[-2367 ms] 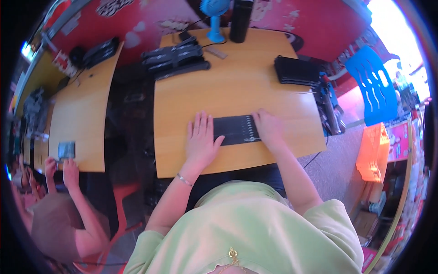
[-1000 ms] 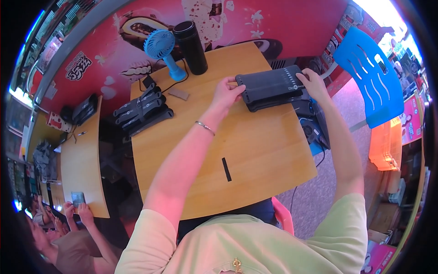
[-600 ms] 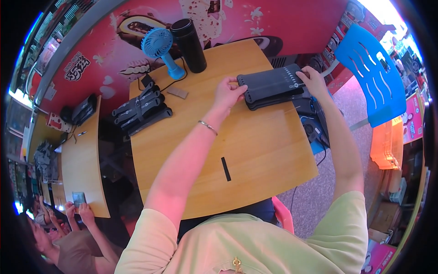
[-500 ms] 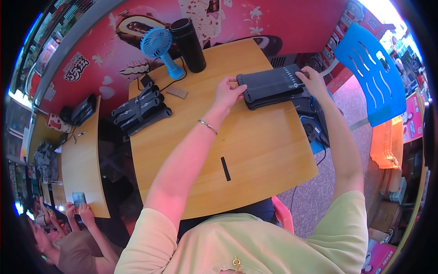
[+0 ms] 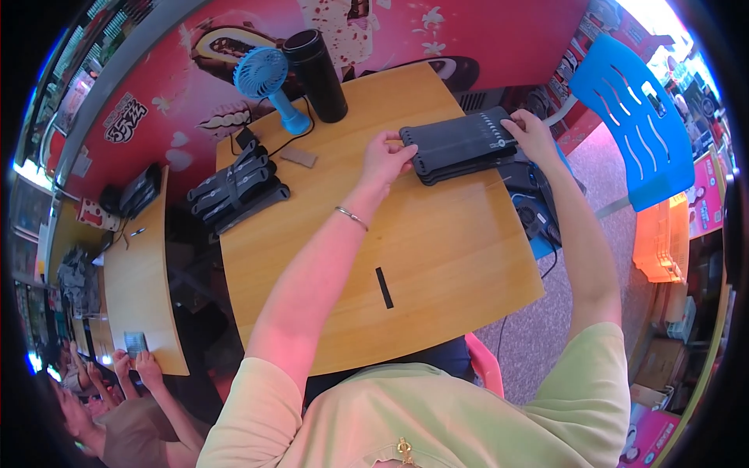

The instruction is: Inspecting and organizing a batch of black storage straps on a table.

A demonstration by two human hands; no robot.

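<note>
At the far right of the wooden table point(image 5: 437, 281) lies a stack of flat black panels point(image 5: 460, 168) with rounded, scalloped ends and a row of small holes. My left hand point(image 5: 388, 161) pinches the left end of the top black panel point(image 5: 452, 140), thumb above. My right hand point(image 5: 533, 134) grips the same panel by its far right corner, fingers closed on the edge. The panel sits over the others, nearly level. A folded, banded bundle of similar black pieces point(image 5: 238, 187) rests at the table's left side. A short black strip point(image 5: 385, 288) lies nearer to me.
A blue handheld fan point(image 5: 265, 78) and a black bottle point(image 5: 316, 76) stand at the back, with a small brown card point(image 5: 299, 157) in front. A blue chair point(image 5: 636, 125) and orange crate point(image 5: 659, 242) are at the right. Another person point(image 5: 144, 421) works at a left-hand table point(image 5: 140, 273).
</note>
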